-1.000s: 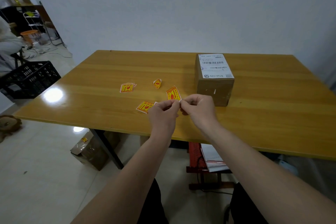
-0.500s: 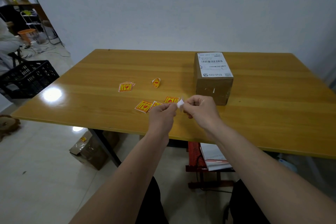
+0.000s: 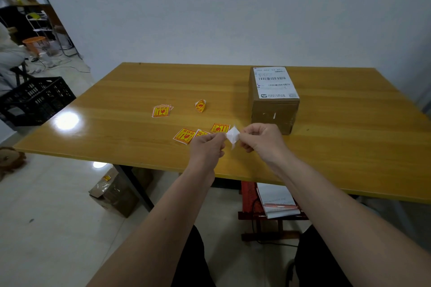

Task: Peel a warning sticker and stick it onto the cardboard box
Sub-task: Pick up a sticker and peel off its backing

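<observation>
A brown cardboard box (image 3: pixel 272 114) with a white shipping label on top stands on the wooden table (image 3: pixel 349 142), just beyond my right hand. My left hand (image 3: pixel 206 147) pinches the yellow-and-red warning sticker (image 3: pixel 219 128), and my right hand (image 3: pixel 261 140) pinches its white backing paper (image 3: pixel 232 135). The two are partly pulled apart between my fingertips, above the table's near half. More warning stickers lie on the table: a small stack (image 3: pixel 161 110), a curled one (image 3: pixel 200 105) and two flat ones (image 3: pixel 185 135) by my left hand.
A black plastic crate (image 3: pixel 35 100) sits on the floor to the left. A taped carton (image 3: pixel 112 191) lies under the table by its leg. A red stool with a notebook (image 3: pixel 277 202) stands under the table's front edge. A seated person is at far left.
My hands have drawn apart. The sticker that stood upright between them has tipped flat, and the white backing now shows between my fingertips.
</observation>
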Demonstrator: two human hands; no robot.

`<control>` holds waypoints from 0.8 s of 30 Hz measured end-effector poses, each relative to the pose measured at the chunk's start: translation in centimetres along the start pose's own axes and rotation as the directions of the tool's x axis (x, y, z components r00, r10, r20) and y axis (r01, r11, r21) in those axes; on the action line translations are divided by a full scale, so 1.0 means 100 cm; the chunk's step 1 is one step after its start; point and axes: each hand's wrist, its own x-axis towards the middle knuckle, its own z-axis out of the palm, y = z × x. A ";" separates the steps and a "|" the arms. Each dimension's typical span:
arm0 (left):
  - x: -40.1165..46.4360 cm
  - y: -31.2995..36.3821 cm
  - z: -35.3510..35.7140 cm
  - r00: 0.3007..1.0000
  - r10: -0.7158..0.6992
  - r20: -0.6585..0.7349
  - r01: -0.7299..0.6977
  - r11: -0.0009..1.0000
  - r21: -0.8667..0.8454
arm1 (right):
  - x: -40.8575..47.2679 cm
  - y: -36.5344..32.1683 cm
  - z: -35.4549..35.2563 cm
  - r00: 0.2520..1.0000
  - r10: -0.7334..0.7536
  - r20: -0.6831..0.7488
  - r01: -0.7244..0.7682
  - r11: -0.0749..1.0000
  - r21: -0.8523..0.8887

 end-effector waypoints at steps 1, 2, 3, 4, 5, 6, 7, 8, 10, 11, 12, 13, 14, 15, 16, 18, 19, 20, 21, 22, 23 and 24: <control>0.000 -0.001 0.000 1.000 0.000 0.003 0.000 1.000 -0.011 | 0.000 0.000 -0.001 1.000 0.004 0.004 -0.004 1.000 0.006; 0.000 -0.001 0.000 1.000 -0.001 0.007 0.001 1.000 -0.027 | -0.001 0.000 -0.001 1.000 0.004 0.004 -0.004 1.000 0.012; -0.001 -0.001 0.000 1.000 -0.002 0.017 0.003 0.998 -0.056 | -0.001 0.000 -0.001 1.000 0.001 -0.002 -0.001 1.000 0.015; -0.002 -0.001 0.001 0.999 -0.007 0.035 0.011 0.994 -0.105 | -0.001 0.001 -0.001 1.000 -0.005 -0.011 0.005 1.000 0.015; -0.003 -0.002 0.001 0.998 -0.023 0.060 0.033 0.984 -0.174 | -0.001 0.001 -0.002 1.000 -0.011 -0.019 0.011 1.000 0.014; -0.005 -0.002 0.001 0.995 -0.046 0.084 0.065 0.968 -0.241 | -0.002 0.002 -0.003 0.999 -0.019 -0.027 0.019 1.000 0.013; -0.006 -0.001 0.000 0.993 -0.069 0.100 0.095 0.955 -0.281 | -0.003 0.002 -0.003 0.999 -0.030 -0.034 0.030 0.999 0.013; -0.007 -0.001 0.000 0.991 -0.084 0.104 0.110 0.953 -0.281 | -0.004 0.002 -0.004 0.998 -0.042 -0.040 0.042 0.999 0.011; -0.008 0.000 0.000 0.995 -0.061 0.081 0.075 0.979 -0.191 | -0.007 0.002 -0.004 0.997 -0.064 -0.051 0.064 0.998 -0.009; -0.009 0.001 0.001 0.997 -0.026 0.069 0.035 0.991 -0.127 | -0.008 0.001 -0.004 0.996 -0.075 -0.051 0.074 0.997 -0.016; -0.011 0.003 0.003 0.998 0.013 0.064 -0.009 0.998 -0.066 | -0.009 -0.001 -0.004 0.995 -0.085 -0.045 0.084 0.996 -0.020; -0.013 0.004 0.004 0.997 0.043 0.065 -0.042 0.999 -0.023 | -0.010 -0.002 -0.004 0.995 -0.094 -0.035 0.093 0.995 -0.024; -0.013 0.005 0.004 0.996 0.058 0.070 -0.058 0.998 0.000 | -0.012 -0.004 -0.004 0.994 -0.103 -0.024 0.102 0.994 -0.032; -0.012 0.006 0.004 0.995 0.062 0.079 -0.062 0.998 0.003 | -0.013 -0.005 -0.005 0.993 -0.113 -0.017 0.112 0.993 -0.042; -0.011 0.007 0.004 0.994 0.060 0.090 -0.061 0.998 0.001 | -0.013 -0.005 -0.006 0.992 -0.122 -0.012 0.121 0.991 -0.055; -0.010 0.009 0.003 0.992 0.058 0.108 -0.060 0.998 0.010 | -0.014 -0.005 -0.009 0.991 -0.134 -0.003 0.133 0.987 -0.085; -0.009 0.009 0.003 0.992 0.062 0.114 -0.065 0.998 0.020 | -0.014 -0.005 -0.010 0.990 -0.138 0.000 0.138 0.986 -0.097; -0.009 0.009 0.003 0.990 0.072 0.119 -0.076 0.997 0.028 | -0.014 -0.004 -0.011 0.990 -0.143 0.001 0.142 0.985 -0.102; -0.009 0.010 0.004 0.988 0.086 0.126 -0.090 0.995 0.031 | -0.014 -0.004 -0.012 0.989 -0.147 -0.003 0.146 0.984 -0.103; -0.011 0.010 0.004 0.986 0.104 0.130 -0.110 0.993 0.034 | -0.014 -0.004 -0.012 0.989 -0.148 -0.010 0.146 0.984 -0.097; -0.012 0.010 0.005 0.983 0.122 0.133 -0.128 0.991 0.032 | -0.013 -0.005 -0.012 0.989 -0.148 -0.016 0.146 0.986 -0.086; -0.013 0.010 0.006 0.980 0.141 0.138 -0.148 0.988 0.039 | -0.013 -0.005 -0.012 0.989 -0.149 -0.021 0.147 0.986 -0.074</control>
